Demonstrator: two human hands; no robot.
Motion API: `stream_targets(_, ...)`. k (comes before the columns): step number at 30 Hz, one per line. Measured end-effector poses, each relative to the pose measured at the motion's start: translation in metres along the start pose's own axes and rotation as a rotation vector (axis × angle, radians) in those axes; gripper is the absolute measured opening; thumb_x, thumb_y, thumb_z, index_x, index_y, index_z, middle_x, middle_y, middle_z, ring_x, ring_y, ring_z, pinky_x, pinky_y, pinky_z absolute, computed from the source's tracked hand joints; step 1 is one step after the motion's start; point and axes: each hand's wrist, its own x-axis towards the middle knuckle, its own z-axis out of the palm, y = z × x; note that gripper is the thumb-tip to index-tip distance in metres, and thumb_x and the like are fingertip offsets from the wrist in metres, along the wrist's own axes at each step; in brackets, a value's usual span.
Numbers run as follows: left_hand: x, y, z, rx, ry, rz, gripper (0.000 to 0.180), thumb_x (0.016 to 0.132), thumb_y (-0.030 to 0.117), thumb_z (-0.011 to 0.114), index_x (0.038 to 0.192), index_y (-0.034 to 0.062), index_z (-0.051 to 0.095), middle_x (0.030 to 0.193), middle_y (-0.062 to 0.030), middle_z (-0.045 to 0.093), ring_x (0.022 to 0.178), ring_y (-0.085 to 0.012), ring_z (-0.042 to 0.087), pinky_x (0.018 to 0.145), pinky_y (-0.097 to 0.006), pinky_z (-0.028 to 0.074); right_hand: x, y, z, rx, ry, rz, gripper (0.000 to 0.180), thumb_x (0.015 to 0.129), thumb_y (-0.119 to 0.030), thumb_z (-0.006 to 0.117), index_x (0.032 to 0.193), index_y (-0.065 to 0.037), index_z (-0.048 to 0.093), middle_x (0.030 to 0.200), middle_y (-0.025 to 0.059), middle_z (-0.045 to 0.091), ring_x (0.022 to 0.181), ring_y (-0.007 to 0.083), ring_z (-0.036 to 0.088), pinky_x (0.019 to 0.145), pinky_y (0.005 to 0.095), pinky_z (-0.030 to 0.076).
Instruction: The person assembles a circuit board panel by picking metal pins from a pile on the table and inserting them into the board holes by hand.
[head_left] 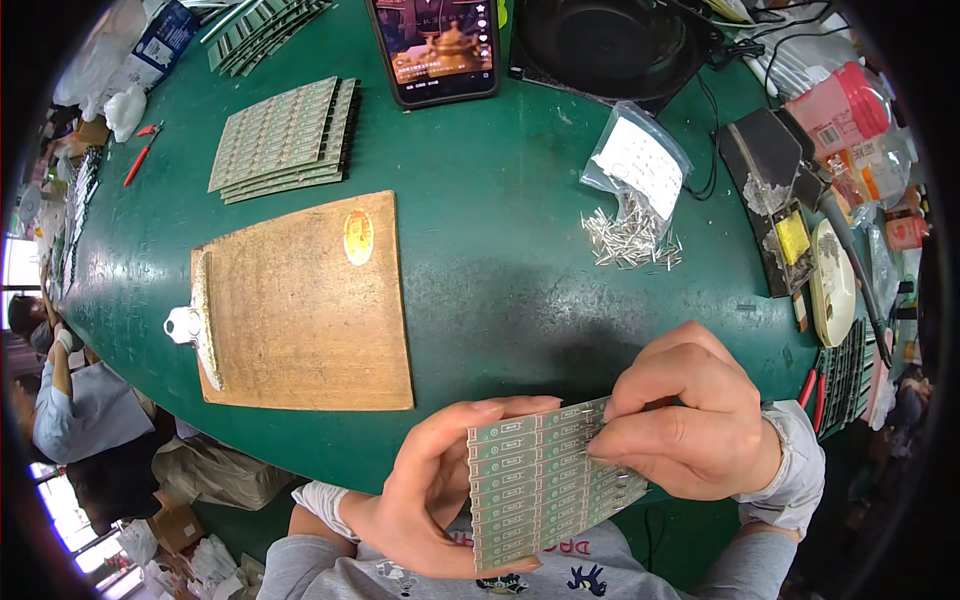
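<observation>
My left hand [425,485] grips a green circuit board panel [530,480] by its left side, with the thumb below and the fingers along the top edge. The panel is tilted and carries rows of small identical sections. At its upper right part, my right hand [690,415] is closed in a pinch against the face. Whatever lies between those fingertips is too small to make out. A few thin metal pins show on the panel near the fingers. Beyond the right hand lies a loose pile of silver pins [625,240], spilling from a clear plastic bag [640,160].
A wooden clipboard [305,310] lies left of the panel. Behind it are stacked circuit boards [280,140] and red cutters [143,160]. A phone [438,50] and black pan [615,45] stand at the back. A soldering iron stand [765,190] and red-handled pliers [820,400] are on the right.
</observation>
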Motion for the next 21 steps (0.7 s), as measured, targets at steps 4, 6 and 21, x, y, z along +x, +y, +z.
stream_targets(4, 0.0018, 0.0030, -0.0008, -0.002, -0.006, -0.025, 0.107, 0.069, -0.005, 0.084, 0.149, 0.0068, 0.013, 0.149, -0.0335, 0.024, 0.138, -0.0365, 0.035, 0.109, -0.046, 0.038, 0.0005, 0.0024, -0.0001, -0.006, 0.000, -0.031, 0.023, 0.061, -0.005, 0.072, 0.084, -0.004, 0.071, 0.090, 0.0059, 0.063, 0.076, 0.0231, 0.060, 0.061, 0.0311, 0.051)
stream_targets(6, 0.0025, 0.0031, -0.0011, -0.005, -0.005, -0.029, 0.108, 0.068, -0.005, 0.084, 0.149, 0.0067, 0.013, 0.149, -0.0339, 0.023, 0.138, -0.0367, 0.035, 0.109, -0.046, 0.038, -0.0021, 0.0046, -0.0011, -0.011, -0.020, -0.011, 0.024, 0.062, -0.006, 0.076, 0.085, -0.008, 0.072, 0.090, 0.0032, 0.061, 0.077, 0.0214, 0.058, 0.064, 0.0307, 0.048)
stream_targets(21, 0.0004, 0.0050, 0.0018, 0.013, 0.009, -0.052, 0.109, 0.068, -0.005, 0.084, 0.148, 0.0069, 0.012, 0.148, -0.0362, 0.022, 0.136, -0.0383, 0.037, 0.107, -0.047, 0.041, -0.0059, 0.0051, 0.0016, -0.119, -0.009, -0.162, 0.025, 0.059, -0.010, 0.071, 0.083, -0.009, 0.072, 0.091, 0.0029, 0.062, 0.077, 0.0199, 0.058, 0.060, 0.0278, 0.049)
